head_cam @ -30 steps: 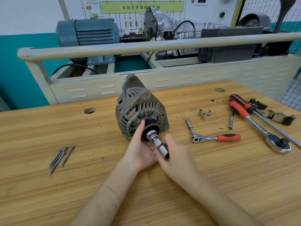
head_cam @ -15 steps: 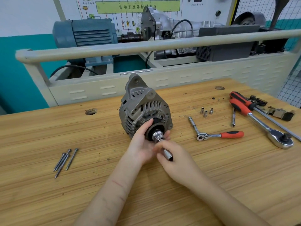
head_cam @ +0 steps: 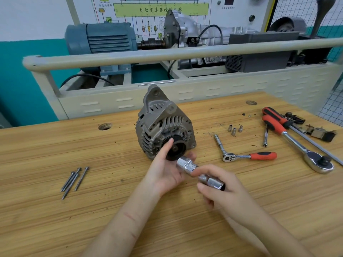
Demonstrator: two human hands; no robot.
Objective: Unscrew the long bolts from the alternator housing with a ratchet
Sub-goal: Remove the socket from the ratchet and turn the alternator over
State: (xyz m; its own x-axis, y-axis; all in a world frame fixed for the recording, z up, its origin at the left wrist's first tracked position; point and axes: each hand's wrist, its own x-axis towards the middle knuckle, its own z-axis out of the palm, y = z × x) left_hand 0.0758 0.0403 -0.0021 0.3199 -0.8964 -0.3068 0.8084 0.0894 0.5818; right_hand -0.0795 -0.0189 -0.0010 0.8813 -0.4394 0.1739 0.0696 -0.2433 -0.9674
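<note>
We are looking down at the alternator (head_cam: 163, 125), which is standing near the middle of the wooden table (head_cam: 55, 219) with its black pulley (head_cam: 176, 148) facing us. Our left hand (head_cam: 165, 171) is lying open beside it, fingers fairly straight, with the thumb reaching up against the pulley's rim. Our right hand (head_cam: 220, 190) is curling its fingers round a chrome deep socket (head_cam: 199, 175), which is pointing toward 10 o'clock with its open end just short of the pulley, resting across the left hand's fingers. Four long bolts (head_cam: 74, 179) are lying loose together on the table at 9 o'clock from our hands, well apart from the housing. At 3 o'clock from the alternator a small ratchet (head_cam: 245, 155) with a red grip and an extension bar is lying flat, and three small sockets (head_cam: 234, 129) are standing just beyond it. Further toward 3 o'clock a large ratchet (head_cam: 297, 143) with a red and black handle is lying diagonally, beside another long tool with a similar handle (head_cam: 278, 115)
</note>
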